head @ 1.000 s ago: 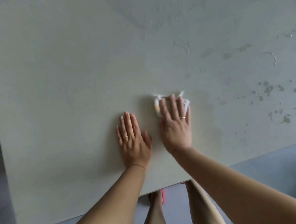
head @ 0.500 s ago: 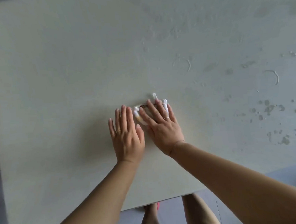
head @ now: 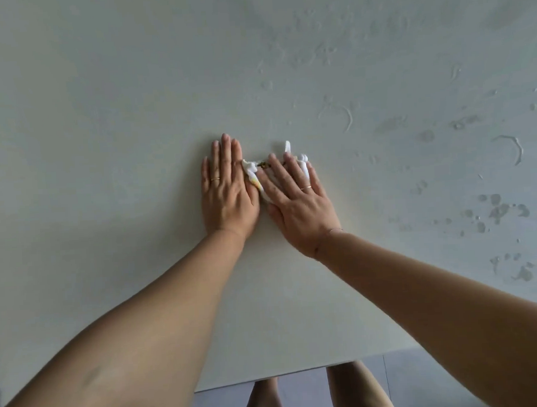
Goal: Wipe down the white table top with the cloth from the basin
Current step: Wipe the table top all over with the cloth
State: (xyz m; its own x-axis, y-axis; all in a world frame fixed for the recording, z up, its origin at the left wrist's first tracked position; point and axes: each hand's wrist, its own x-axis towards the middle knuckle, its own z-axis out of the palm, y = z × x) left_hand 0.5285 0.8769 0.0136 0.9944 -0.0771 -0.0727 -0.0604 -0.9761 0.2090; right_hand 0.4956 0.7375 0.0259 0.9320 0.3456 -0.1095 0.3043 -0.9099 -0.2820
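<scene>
Where cloth [head: 250, 170] bunches, right hand [head: 298, 201] presses.

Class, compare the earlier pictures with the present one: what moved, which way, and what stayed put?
The right hand slid the cloth leftward across the table top until the cloth met the left hand. Nothing was taken up or let go. The left hand stayed flat on the table; the right stayed pressed flat on the cloth; the wet marks on the right remain.

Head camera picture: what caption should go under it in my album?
Right hand presses a white cloth on the table, left hand flat beside it, wet spots nearby.
</scene>
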